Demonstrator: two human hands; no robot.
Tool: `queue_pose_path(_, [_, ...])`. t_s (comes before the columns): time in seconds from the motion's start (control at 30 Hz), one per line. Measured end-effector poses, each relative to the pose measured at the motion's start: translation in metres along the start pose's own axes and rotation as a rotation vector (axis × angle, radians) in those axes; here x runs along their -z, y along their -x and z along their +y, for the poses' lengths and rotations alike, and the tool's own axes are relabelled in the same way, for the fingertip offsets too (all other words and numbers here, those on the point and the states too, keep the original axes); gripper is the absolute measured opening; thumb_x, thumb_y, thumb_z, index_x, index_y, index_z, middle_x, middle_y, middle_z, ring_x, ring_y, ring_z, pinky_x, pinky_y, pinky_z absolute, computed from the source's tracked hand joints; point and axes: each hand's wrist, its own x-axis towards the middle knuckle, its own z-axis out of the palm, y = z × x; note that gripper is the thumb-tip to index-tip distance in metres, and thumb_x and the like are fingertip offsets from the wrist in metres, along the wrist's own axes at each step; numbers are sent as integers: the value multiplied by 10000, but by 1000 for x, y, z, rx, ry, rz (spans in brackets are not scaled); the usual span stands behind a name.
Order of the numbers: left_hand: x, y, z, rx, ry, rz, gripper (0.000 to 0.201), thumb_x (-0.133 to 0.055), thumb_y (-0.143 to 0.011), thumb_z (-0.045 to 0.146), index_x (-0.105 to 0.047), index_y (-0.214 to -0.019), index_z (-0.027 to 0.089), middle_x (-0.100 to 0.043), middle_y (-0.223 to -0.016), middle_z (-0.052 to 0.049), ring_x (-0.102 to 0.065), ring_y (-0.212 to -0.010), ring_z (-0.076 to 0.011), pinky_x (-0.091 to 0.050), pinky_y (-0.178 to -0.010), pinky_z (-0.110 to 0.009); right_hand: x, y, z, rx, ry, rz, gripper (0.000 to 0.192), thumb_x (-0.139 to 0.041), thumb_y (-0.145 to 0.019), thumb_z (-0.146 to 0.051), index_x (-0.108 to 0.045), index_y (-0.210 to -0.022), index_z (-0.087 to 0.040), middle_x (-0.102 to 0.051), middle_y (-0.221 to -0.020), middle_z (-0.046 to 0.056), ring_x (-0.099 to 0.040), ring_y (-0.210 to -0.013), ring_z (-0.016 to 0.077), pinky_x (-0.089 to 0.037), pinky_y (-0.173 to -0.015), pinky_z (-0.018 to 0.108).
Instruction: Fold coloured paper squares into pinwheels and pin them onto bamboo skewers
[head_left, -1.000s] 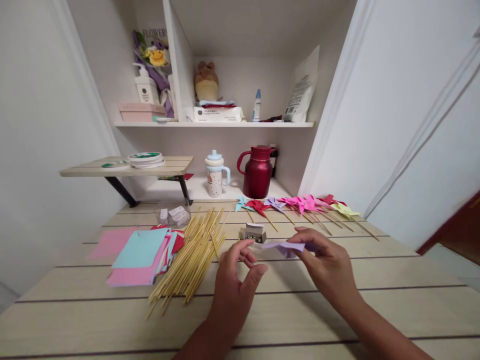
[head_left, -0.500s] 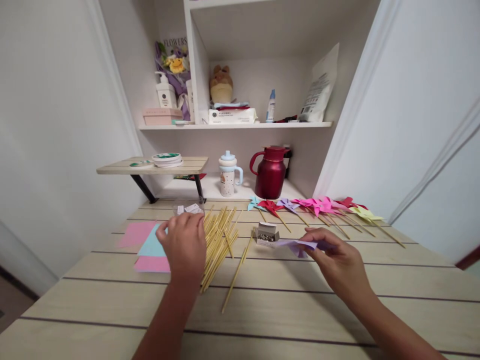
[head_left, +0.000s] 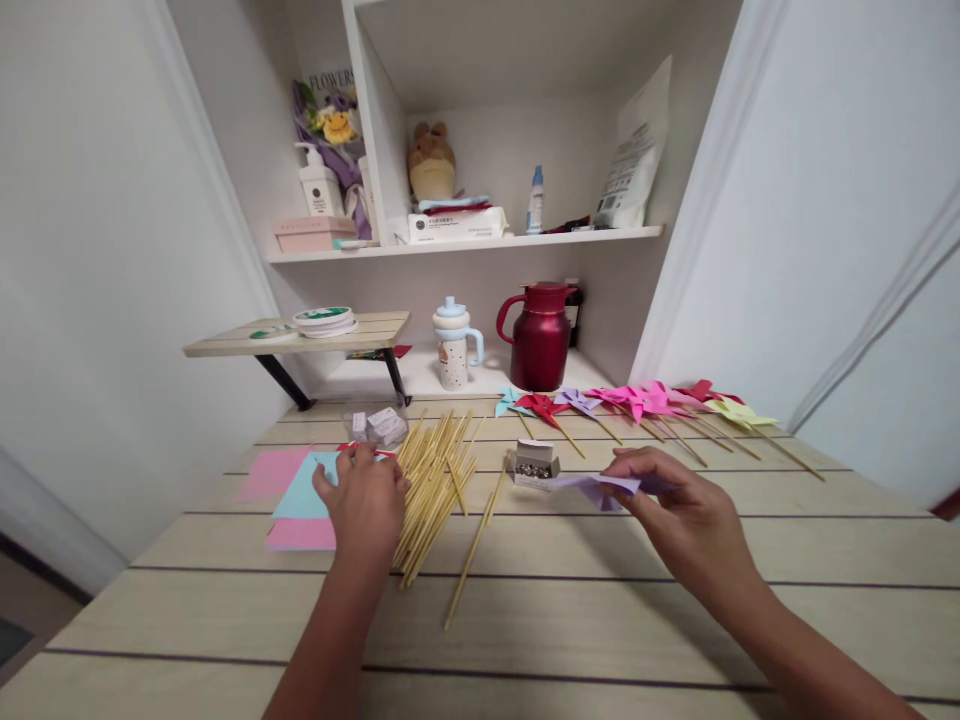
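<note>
My right hand [head_left: 679, 515] pinches a purple paper pinwheel piece [head_left: 604, 488] between thumb and fingers. It is held above the table, just right of a small open box [head_left: 535, 470] of shiny metal pieces. My left hand [head_left: 366, 510] hovers over the coloured paper sheets at the left, fingers curved and thumb apart, with nothing visible in it. By its thumb lies a light blue sheet [head_left: 295, 490], overlapping pink sheets [head_left: 300, 535]. A strip of red paper [head_left: 386, 454] shows behind the fingers. Right beside this hand is a pile of thin wooden sticks [head_left: 435, 490].
Finished pinwheels on sticks [head_left: 637, 400] lie in a row at the back right. Small white boxes in clear wrapping [head_left: 386, 425] sit behind my left hand. A red jug [head_left: 541, 340] and a cup [head_left: 453, 350] stand at the back, near a raised wooden shelf [head_left: 375, 328].
My left hand has come down and nearer, from in front of the wrapped boxes to over the sheets, uncovering the boxes and red paper. My right hand still holds the purple piece.
</note>
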Motion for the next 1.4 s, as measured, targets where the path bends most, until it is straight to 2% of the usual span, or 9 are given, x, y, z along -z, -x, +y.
queue_pose_path(0.23, [-11, -1, -2, 1, -32, -52, 155, -608, -780, 280, -756, -762, 235, -573, -1341, -129, -436, -1238, -347, -202, -1060, -615, -1, -1, 0, -12, -17, 8, 49, -611, -809, -204, -653, -810, -228, -677, -812, 22, -649, -722, 174, -511, -620, 265])
queue_pose_path(0.43, [-19, -2, -4, 9, -46, -95, 157, -614, -770, 293, -755, -775, 226, -596, -1316, -125, -443, -1222, -343, -223, -1046, -601, 0, -2, -2, -10, -19, -4, 47, -611, -822, -221, -655, -805, -220, -667, -795, 25, -642, -713, 172, -501, -609, 266])
queue_pose_path(0.63, [-19, -1, -3, 5, -39, -100, 189, -579, -787, 286, -755, -786, 220, -607, -1302, -130, -458, -1201, -343, -229, -1029, -592, 0, -2, -3, -25, -49, -1, 56, -621, -827, -250, -652, -804, -209, -675, -779, 30, -635, -676, 171, -497, -592, 276])
queue_pose_path(0.87, [-19, 0, -3, -12, -13, -60, 255, -507, -800, 187, -754, -738, 203, -660, -1225, -132, -510, -1148, -340, -227, -1021, -580, 2, -4, -4, -14, -13, 3, 64, -629, -834, -265, -651, -818, -207, -684, -757, 31, -641, -648, 174, -507, -589, 286])
queue_pose_path(1.1, [-19, 0, -4, -3, 57, 0, 347, -434, -891, 251, -773, -816, 260, -715, -1155, -67, -540, -1119, -315, -169, -1046, -603, -1, -3, -8, -19, -55, 6, 62, -635, -828, -265, -656, -793, -219, -667, -763, 28, -633, -670, 173, -497, -583, 268])
queue_pose_path(1.2, [-19, -1, -3, -7, 77, 0, 329, -455, -888, 250, -771, -798, 268, -735, -1112, -51, -555, -1105, -308, -172, -1047, -595, -3, -2, -9, 8, -73, -48, 90, -627, -834, -270, -658, -772, -213, -652, -720, 29, -630, -669, 178, -483, -570, 268])
queue_pose_path(1.33, [-18, -1, -2, -25, 80, -30, 309, -492, -860, 227, -763, -714, 257, -769, -910, -61, -592, -1026, -322, -209, -1021, -600, -3, -1, -10, 28, -96, -113, 98, -602, -848, -249, -656, -782, -201, -646, -719, 27, -616, -626, 162, -478, -558, 268])
queue_pose_path(1.4, [-17, 0, -1, -27, 84, -28, 302, -498, -856, 229, -764, -716, 250, -769, -883, -72, -597, -1014, -325, -221, -1016, -600, -2, 0, -12, 26, -98, -128, 83, -599, -844, -227, -654, -786, -202, -646, -728, 28, -621, -643, 165, -481, -559, 267])
